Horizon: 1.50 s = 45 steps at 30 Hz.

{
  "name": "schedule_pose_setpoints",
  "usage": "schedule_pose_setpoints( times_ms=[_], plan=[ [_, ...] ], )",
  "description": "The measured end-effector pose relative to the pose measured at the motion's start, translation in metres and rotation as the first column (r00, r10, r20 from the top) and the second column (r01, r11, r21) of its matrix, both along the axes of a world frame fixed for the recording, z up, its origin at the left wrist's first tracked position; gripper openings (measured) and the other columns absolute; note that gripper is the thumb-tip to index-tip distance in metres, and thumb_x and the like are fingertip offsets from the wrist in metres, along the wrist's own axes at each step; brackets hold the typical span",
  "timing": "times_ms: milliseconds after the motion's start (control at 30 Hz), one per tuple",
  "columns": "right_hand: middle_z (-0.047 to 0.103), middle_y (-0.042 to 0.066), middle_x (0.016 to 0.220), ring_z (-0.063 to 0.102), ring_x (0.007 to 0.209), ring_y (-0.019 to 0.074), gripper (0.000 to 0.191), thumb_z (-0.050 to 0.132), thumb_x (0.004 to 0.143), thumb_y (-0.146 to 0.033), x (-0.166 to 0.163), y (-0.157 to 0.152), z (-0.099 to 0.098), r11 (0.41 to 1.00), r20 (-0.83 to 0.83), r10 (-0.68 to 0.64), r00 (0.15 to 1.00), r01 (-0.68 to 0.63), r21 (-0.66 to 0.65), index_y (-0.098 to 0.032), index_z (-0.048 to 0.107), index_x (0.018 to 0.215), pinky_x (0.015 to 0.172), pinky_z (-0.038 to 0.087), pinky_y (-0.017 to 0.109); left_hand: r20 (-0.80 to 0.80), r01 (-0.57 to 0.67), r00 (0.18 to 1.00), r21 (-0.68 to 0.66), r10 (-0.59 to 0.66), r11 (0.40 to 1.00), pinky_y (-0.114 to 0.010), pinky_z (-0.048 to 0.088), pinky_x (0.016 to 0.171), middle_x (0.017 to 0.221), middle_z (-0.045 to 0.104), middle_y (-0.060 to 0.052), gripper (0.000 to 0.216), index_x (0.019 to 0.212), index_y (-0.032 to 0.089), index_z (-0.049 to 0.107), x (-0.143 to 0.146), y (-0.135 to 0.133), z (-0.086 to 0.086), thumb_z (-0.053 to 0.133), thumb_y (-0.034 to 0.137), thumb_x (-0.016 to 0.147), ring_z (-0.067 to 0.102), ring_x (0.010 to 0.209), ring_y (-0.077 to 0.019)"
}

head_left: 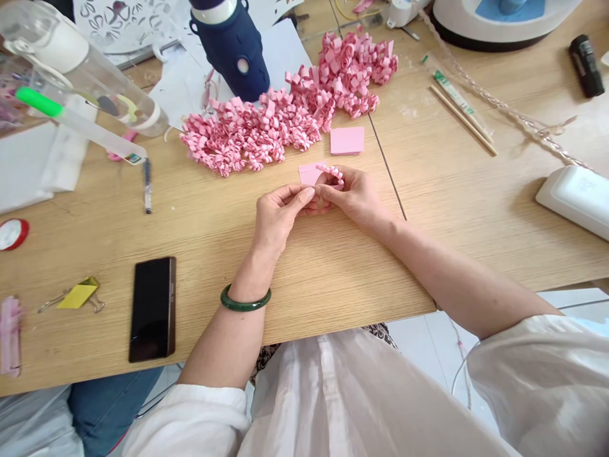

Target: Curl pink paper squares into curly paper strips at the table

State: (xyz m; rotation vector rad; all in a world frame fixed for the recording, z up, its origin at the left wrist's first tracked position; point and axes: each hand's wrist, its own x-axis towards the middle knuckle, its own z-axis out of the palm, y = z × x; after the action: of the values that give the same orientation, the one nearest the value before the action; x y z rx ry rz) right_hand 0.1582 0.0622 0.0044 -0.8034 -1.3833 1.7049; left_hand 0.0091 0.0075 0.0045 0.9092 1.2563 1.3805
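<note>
Close together over the table, my left hand point(280, 209) and my right hand point(354, 193) pinch one small strip of curled pink paper point(333, 171) between thumbs and fingers. The curled fringe of the strip arches up over my right fingers; its lower part is hidden by my fingertips. Just behind the hands lies a pink paper piece point(307, 173), partly covered by them. A small stack of pink paper cards point(347, 140) sits a little farther back. Beyond that spreads a long heap of curled pink paper flowers point(257, 133).
A dark blue bottle point(233, 51) stands behind the heap, with a clear bottle point(104, 82) to its left. At left lie a pen point(148, 187), a phone point(151, 311) and a binder clip point(78, 294). Wooden sticks point(464, 120) and a white device point(578, 197) are at right.
</note>
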Motion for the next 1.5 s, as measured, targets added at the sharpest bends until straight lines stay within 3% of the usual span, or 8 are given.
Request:
schedule_pose_setpoints(
  times_ms=[500, 967, 1333, 1500],
  plan=[
    [0.059, -0.001, 0.07, 0.054, 0.06, 0.0094, 0.032, 0.082, 0.081, -0.041, 0.001, -0.0008, 0.0, 0.999, 0.019, 0.026, 0.999, -0.026, 0.024, -0.017, 0.062, 0.078, 0.056, 0.054, 0.024, 0.005, -0.022, 1.0, -0.01, 0.022, 1.0, -0.021, 0.053, 0.054, 0.065, 0.067, 0.001, 0.025, 0.072, 0.018, 0.071, -0.0023, 0.0025, 0.0049, 0.087, 0.036, 0.067, 0.059, 0.056, -0.0088],
    [0.061, -0.003, 0.066, 0.054, 0.055, 0.0072, 0.021, 0.076, 0.087, -0.026, -0.0009, 0.0003, -0.0005, 0.999, -0.024, -0.029, 0.999, 0.028, -0.031, -0.016, 0.059, 0.08, 0.055, 0.054, 0.021, -0.027, -0.045, 0.999, -0.033, 0.044, 0.998, -0.023, 0.058, 0.061, 0.07, 0.072, -0.002, 0.026, 0.077, 0.016, 0.075, 0.0002, 0.0007, 0.0041, 0.083, 0.041, 0.075, 0.068, 0.061, -0.0116],
    [0.06, -0.003, 0.065, 0.054, 0.054, 0.0062, 0.025, 0.079, 0.086, -0.031, -0.0008, 0.0, -0.0024, 1.0, -0.015, -0.017, 1.0, 0.017, -0.018, -0.016, 0.059, 0.081, 0.054, 0.055, 0.019, -0.045, -0.042, 0.998, 0.017, 0.043, 0.999, -0.022, 0.06, 0.062, 0.07, 0.074, -0.001, 0.03, 0.077, 0.018, 0.078, -0.0012, 0.001, -0.0006, 0.088, 0.045, 0.068, 0.067, 0.061, -0.0107],
    [0.06, -0.002, 0.068, 0.054, 0.056, 0.0062, 0.023, 0.078, 0.087, -0.029, -0.001, -0.0001, -0.0029, 1.0, -0.002, -0.016, 1.0, 0.016, 0.001, -0.016, 0.06, 0.081, 0.055, 0.055, 0.019, -0.124, -0.063, 0.99, 0.049, 0.069, 0.997, -0.022, 0.058, 0.061, 0.068, 0.073, -0.001, 0.032, 0.076, 0.018, 0.078, -0.0011, 0.0024, -0.002, 0.087, 0.047, 0.068, 0.065, 0.057, -0.01]
  ],
)
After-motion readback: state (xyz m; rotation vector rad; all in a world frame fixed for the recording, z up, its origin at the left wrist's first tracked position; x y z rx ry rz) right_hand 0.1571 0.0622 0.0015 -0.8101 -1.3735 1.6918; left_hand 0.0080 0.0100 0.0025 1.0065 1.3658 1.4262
